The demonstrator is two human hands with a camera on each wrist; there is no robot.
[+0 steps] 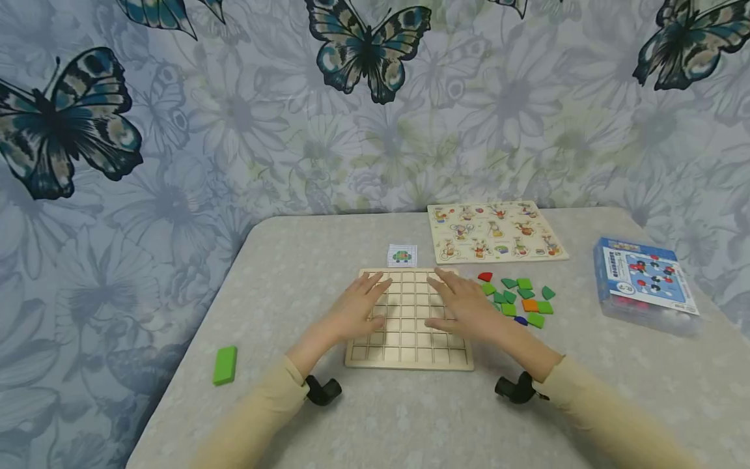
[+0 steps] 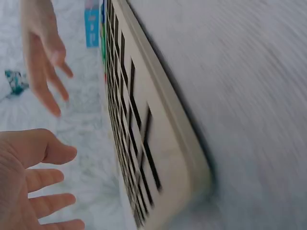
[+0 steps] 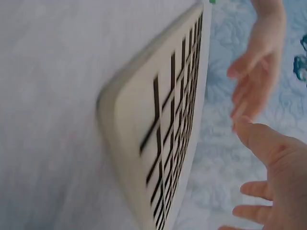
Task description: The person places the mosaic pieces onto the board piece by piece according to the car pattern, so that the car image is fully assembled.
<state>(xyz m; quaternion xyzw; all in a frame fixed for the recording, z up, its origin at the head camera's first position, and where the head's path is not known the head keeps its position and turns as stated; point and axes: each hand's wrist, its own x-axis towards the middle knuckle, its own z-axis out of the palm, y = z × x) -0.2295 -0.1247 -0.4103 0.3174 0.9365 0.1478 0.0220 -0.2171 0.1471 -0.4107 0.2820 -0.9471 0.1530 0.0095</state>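
Hands: my left hand [image 1: 359,306] and right hand [image 1: 463,305] hover flat, fingers straight, over the grid board [image 1: 408,348].
Board: table centre.
3 o'clock: coloured tiles [image 1: 518,298].
8 o'clock: green block [image 1: 225,365].

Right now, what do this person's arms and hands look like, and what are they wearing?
Both arms wear long pale cream-yellow sleeves reaching the wrists. The left hand and right hand are bare, without gloves or visible rings. Under each wrist sits a small black camera, strapped on; the right wrist's matching black unit looks the same.
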